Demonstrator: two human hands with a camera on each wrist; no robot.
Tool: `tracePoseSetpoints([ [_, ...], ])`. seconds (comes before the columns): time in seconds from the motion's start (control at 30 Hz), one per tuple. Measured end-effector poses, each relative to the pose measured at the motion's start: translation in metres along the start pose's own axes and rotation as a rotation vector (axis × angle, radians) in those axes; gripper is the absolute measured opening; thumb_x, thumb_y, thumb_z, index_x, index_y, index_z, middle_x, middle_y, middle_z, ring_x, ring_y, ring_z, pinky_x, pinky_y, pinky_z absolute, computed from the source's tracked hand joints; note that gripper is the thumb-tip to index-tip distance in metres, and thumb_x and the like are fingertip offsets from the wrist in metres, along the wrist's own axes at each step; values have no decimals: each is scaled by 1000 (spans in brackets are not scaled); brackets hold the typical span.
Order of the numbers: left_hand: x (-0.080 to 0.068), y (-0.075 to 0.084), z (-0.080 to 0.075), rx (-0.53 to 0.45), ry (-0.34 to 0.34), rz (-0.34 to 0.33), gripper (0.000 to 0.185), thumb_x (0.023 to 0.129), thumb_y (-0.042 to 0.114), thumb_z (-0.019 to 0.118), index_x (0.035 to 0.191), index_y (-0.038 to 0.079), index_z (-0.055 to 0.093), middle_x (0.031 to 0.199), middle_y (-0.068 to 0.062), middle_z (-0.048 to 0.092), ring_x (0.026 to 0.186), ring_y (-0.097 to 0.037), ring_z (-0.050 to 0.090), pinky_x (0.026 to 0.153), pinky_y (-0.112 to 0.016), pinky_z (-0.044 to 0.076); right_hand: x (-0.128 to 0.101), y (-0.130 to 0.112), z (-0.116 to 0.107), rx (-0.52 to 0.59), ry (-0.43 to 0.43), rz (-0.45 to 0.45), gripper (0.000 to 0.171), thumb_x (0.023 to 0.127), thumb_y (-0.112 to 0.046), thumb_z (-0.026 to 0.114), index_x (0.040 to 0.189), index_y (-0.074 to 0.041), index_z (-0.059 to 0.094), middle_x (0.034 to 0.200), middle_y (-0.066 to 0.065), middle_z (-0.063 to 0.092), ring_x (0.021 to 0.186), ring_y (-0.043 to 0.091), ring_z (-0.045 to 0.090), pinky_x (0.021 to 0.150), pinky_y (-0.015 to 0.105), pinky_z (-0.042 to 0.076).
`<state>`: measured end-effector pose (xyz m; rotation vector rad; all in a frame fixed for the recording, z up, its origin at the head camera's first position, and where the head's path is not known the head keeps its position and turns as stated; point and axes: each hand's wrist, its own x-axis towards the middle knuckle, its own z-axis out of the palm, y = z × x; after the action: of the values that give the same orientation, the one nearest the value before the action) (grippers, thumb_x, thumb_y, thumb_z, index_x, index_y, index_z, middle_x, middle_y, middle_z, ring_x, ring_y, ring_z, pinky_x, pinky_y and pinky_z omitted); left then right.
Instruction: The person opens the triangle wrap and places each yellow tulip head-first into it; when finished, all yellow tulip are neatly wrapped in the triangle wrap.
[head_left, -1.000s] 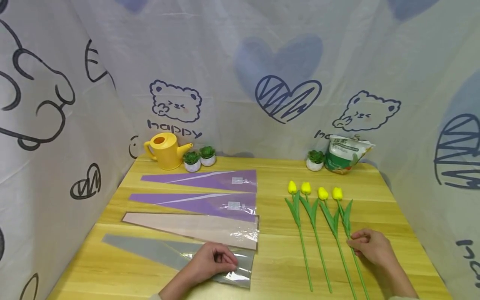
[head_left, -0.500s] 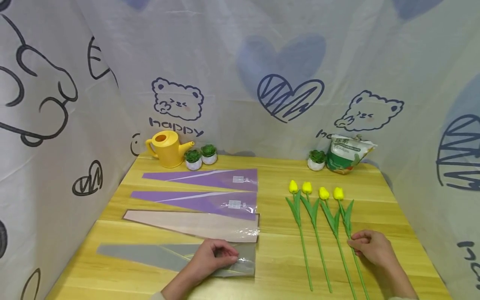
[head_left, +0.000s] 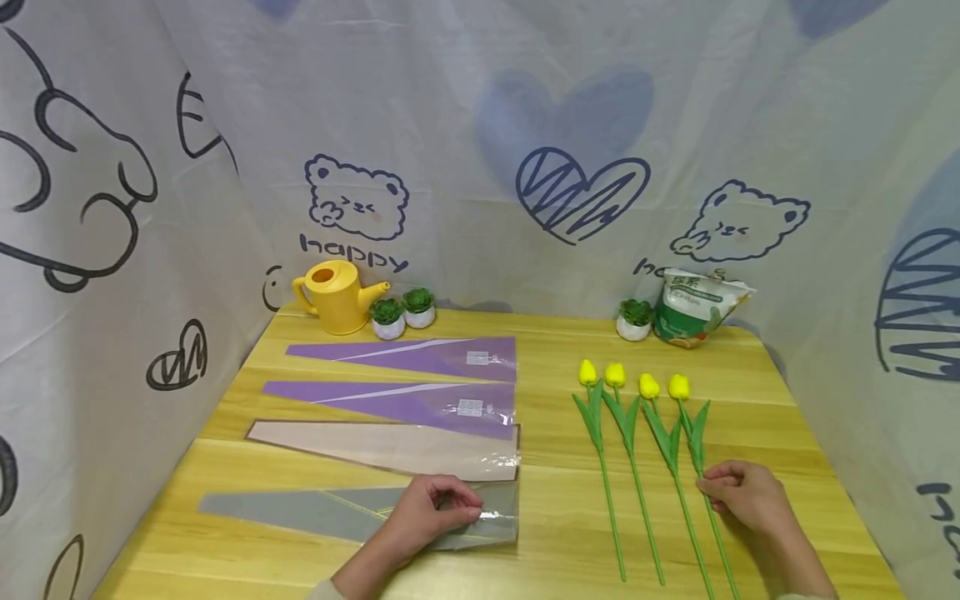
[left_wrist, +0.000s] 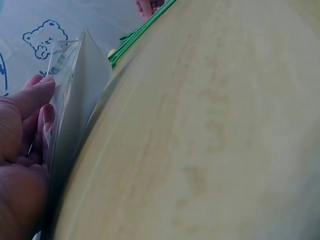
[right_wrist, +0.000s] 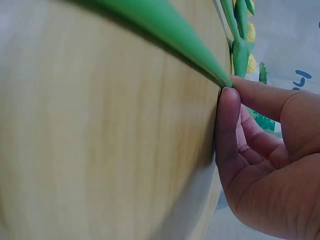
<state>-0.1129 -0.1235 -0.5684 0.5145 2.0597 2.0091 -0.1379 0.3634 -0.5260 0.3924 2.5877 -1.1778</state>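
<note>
My left hand (head_left: pixel 427 515) pinches the upper layer of a grey, partly clear flower sleeve (head_left: pixel 285 510) near its wide right end. In the left wrist view the clear film (left_wrist: pixel 75 80) rises between thumb and fingers. Beyond it lie a pinkish-white sleeve (head_left: pixel 375 446) with a dark border and two purple sleeves (head_left: pixel 352 395). On the right, my right hand (head_left: pixel 750 496) pinches the stem of the rightmost yellow tulip (head_left: pixel 697 442) between thumb and index finger. That green stem (right_wrist: pixel 190 47) lies close to the tabletop in the right wrist view. Several tulips (head_left: pixel 630 446) lie in a row beside it.
At the back left stand a yellow watering can (head_left: pixel 337 298) and two small potted succulents (head_left: pixel 387 318). Another succulent (head_left: pixel 635 318) and a green-and-white bag (head_left: pixel 693 308) stand at the back right. A printed white cloth (head_left: pixel 450 125) surrounds the wooden table (head_left: pixel 551 517).
The grey sleeve has straightened and shifted slightly up and to the right with my left hand. My right hand stays at the tulip stem. The head view has tilted slightly.
</note>
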Motion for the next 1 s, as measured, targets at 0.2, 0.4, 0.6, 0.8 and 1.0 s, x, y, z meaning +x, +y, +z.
tracePoseSetpoints([
  [0.2, 0, 1, 0, 1, -11, -23, 17, 86, 6, 82, 99, -4, 76, 91, -22, 74, 75, -3, 63, 70, -18, 54, -4, -2, -1, 27, -1, 16, 29, 98, -20, 72, 111, 6, 69, 83, 4, 71, 71, 18, 69, 63, 29, 57],
  [0.4, 0, 0, 0, 5, -7, -36, 20, 85, 8, 83, 99, -4, 76, 92, -23, 75, 75, -3, 63, 70, -18, 54, -12, -10, -5, 103, 11, 17, 36, 99, -19, 70, 120, 10, 65, 93, 7, 72, 75, 16, 69, 66, 28, 59],
  [0.6, 0, 1, 1, 11, -8, -27, 17, 86, 5, 82, 99, -5, 76, 90, -19, 75, 74, -2, 63, 69, -18, 53, -17, -17, -14, 215, 27, 7, 47, 103, -21, 65, 133, 14, 55, 98, 5, 69, 79, 12, 69, 73, 28, 61],
  [0.8, 1, 1, 1, 17, -8, -3, 15, 85, 3, 82, 97, -4, 76, 85, -8, 76, 72, -2, 63, 68, -18, 53, -21, -24, -17, 301, 66, -5, 51, 105, -19, 61, 141, 15, 47, 99, -2, 69, 82, 8, 70, 79, 28, 62],
  [1.0, 0, -1, 2, 17, -6, -1, 13, 85, 2, 81, 96, -4, 77, 85, 2, 76, 72, -2, 63, 68, -19, 53, -25, -32, -11, 417, 160, 1, 45, 103, -18, 66, 134, 12, 53, 94, -6, 70, 79, 7, 71, 79, 27, 62],
])
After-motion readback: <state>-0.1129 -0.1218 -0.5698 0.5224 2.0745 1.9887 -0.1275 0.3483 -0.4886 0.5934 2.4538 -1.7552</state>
